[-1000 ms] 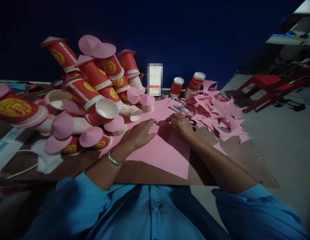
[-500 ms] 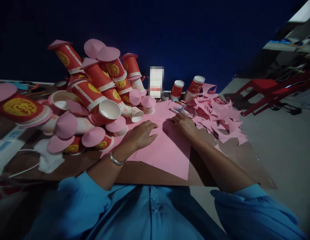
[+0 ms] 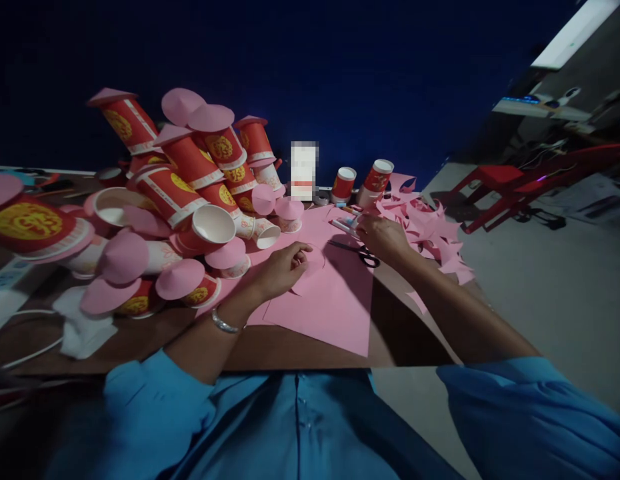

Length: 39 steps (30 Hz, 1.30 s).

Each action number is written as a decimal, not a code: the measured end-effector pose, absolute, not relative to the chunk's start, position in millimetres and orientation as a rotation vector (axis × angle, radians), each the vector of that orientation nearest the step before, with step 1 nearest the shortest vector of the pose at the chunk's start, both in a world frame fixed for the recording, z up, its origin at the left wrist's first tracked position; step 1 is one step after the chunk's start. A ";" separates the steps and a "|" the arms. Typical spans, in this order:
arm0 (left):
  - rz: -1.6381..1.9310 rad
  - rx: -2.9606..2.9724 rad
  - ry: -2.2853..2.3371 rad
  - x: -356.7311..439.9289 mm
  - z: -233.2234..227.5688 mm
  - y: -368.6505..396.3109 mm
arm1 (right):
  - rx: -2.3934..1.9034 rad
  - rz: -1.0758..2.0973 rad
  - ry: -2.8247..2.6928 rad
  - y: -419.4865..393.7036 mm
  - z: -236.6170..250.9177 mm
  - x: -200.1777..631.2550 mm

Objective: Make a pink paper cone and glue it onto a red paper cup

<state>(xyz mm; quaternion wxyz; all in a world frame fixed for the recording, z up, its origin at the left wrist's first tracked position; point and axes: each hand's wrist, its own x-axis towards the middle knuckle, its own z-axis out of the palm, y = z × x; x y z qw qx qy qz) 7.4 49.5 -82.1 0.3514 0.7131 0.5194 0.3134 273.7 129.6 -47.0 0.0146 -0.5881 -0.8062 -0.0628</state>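
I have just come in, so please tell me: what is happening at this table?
A person in a blue shirt sits at a table. The left hand pinches a pink paper circle over a pink sheet. The right hand reaches toward pens, beside scissors. Red paper cups are piled on the left.

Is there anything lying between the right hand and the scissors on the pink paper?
Nothing visible does. The scissors lie uncovered on the pink paper sheet, just on the near side of the right hand, which rests by the pens. The left hand is apart, holding a pink disc.
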 end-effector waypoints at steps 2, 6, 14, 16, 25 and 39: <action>0.872 1.758 1.270 7.2 -82.2 50.0 | -1.817 -0.206 -2.503 132.5 -48.3 273.8; 0.899 1.657 1.200 6.3 -83.1 51.9 | -1.713 -0.258 -2.498 142.1 -60.3 268.0; 0.867 1.927 1.366 3.4 -89.6 54.9 | -1.639 -0.112 -2.360 180.1 -78.2 262.5; 0.886 2.015 1.407 2.7 -91.6 56.2 | -1.634 -0.025 -2.288 184.5 -74.1 262.2; 1.230 1.924 1.367 6.9 -90.1 56.5 | -1.316 0.454 -2.015 147.2 -54.3 233.2; 1.238 1.601 1.291 11.7 -83.0 49.1 | -0.834 1.652 -1.320 88.0 -92.4 203.7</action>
